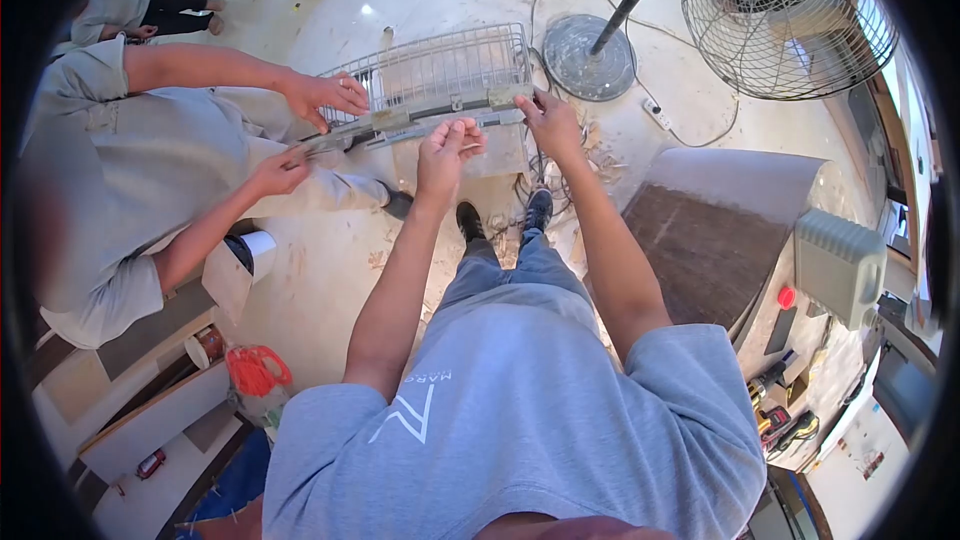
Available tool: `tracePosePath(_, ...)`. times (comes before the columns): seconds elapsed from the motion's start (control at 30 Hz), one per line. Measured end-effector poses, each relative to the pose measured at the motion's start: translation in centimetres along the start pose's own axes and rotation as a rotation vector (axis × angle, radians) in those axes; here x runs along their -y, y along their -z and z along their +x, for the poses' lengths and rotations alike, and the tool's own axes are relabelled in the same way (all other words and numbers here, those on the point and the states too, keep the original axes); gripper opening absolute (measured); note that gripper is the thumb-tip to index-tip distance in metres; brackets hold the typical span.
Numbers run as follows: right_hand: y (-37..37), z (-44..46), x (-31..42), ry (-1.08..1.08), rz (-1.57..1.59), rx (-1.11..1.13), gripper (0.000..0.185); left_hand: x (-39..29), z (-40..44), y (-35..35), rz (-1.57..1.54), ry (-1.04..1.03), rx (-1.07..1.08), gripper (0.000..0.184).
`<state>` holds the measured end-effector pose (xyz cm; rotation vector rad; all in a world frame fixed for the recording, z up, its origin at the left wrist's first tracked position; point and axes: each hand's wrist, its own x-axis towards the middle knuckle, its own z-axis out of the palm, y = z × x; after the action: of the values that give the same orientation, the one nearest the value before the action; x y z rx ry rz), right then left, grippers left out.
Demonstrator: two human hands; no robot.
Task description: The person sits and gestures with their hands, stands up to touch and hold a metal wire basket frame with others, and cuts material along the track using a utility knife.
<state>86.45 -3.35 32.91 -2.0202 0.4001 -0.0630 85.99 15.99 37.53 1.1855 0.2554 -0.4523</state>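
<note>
A wire basket (450,58) with a long grey metal rail (430,112) along its near side stands in front of me. My right hand (553,128) closes its thumb and fingers on the rail's right end. Just below the rail, my left hand (445,162) has its fingertips pinched together; whatever sits between them is too small to name. At the rail's left end are a co-worker's two hands, the upper one (325,98) by the basket's corner and the lower one (280,172) at the rail's tip.
A fan (790,20) stands on a round base (590,58) at the back right, cables around it. To my right are a brown curved panel (700,240), a grey jerrycan (840,265) and a drill (770,380). A white bucket (240,265) is at left.
</note>
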Motion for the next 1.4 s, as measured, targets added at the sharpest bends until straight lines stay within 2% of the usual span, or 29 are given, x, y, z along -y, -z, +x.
tracePosePath(0.1, -0.4, -0.2, -0.9, -0.01, 0.068, 0.007, 0.04, -0.1, -0.3, -0.6, -0.244, 0.076, 0.067, 0.023)
tracePosePath(0.2, 0.6, -0.6, -0.5, -0.036, 0.034, 0.045, 0.041, 0.8, 0.8, 0.1, 0.127, -0.039, -0.03, 0.023)
tracePosePath(0.3, -0.1, -0.2, -1.9, -0.018, 0.081, 0.024, 0.046, -1.9, 0.0, -0.4, 0.949, -0.091, -0.12, 0.025)
tracePosePath(0.4, -0.3, 0.4, -2.6, -0.033, 0.118, 0.039, 0.053, 0.8, 0.1, 1.0, 0.776, -0.415, -0.172, 0.022)
tracePosePath(0.43, -0.2, 0.3, -2.3, -0.047, 0.117, 0.054, 0.055, 1.2, 0.0, 1.3, 0.731, -0.447, -0.189, 0.019)
tracePosePath(0.53, -0.1, 0.0, -1.6, -0.092, 0.14, 0.034, 0.055, 1.2, -1.0, 2.6, 0.765, -0.178, -0.176, 0.019)
tracePosePath(0.63, -0.2, 0.1, -2.3, -0.093, 0.114, 0.014, 0.056, 1.6, -1.4, 3.7, 0.696, -0.125, -0.237, 0.015)
tracePosePath(0.73, -0.3, 0.1, -2.3, -0.103, 0.172, 0.018, 0.056, 1.6, -0.6, 6.3, 0.658, -0.255, -0.295, 0.017)
tracePosePath(0.83, -0.2, 0.2, -1.9, -0.098, 0.186, 0.055, 0.055, 0.4, 0.4, 8.2, 0.521, -0.245, -0.357, 0.024)
tracePosePath(0.93, -0.1, 0.1, -2.1, -0.072, 0.086, 0.045, 0.054, -1.2, 0.5, 8.2, 0.75, -0.336, -0.421, 0.035)
tracePosePath(0.97, -0.2, 0.0, -2.2, -0.065, 0.036, 0.032, 0.053, -1.7, 0.6, 7.9, 0.837, -0.302, -0.415, 0.04)
tracePosePath(1.03, 0.0, -0.2, -1.5, -0.086, 0.137, 0.041, 0.054, -2.5, 0.8, 7.0, 1.021, -0.24, -0.407, 0.058)
tracePosePath(1.07, 0.1, -0.4, -1.1, -0.094, 0.19, 0.047, 0.054, -2.3, 0.8, 7.0, 1.188, -0.18, -0.412, 0.063)
tracePosePath(1.13, 0.6, -0.1, -1.5, -0.085, 0.087, 0.035, 0.058, -1.8, 1.5, 6.6, 1.525, -0.061, -0.427, 0.073)
tracePosePath(1.23, 0.1, 0.0, -1.5, -0.097, 0.048, 0.069, 0.06, -1.4, 1.9, 6.2, 1.602, -0.008, -0.339, 0.074)
tracePosePath(1.4, 0.1, 0.0, -1.6, -0.079, -0.033, 0.034, 0.06, -1.3, 2.2, 5.3, 1.608, -0.057, -0.339, 0.072)
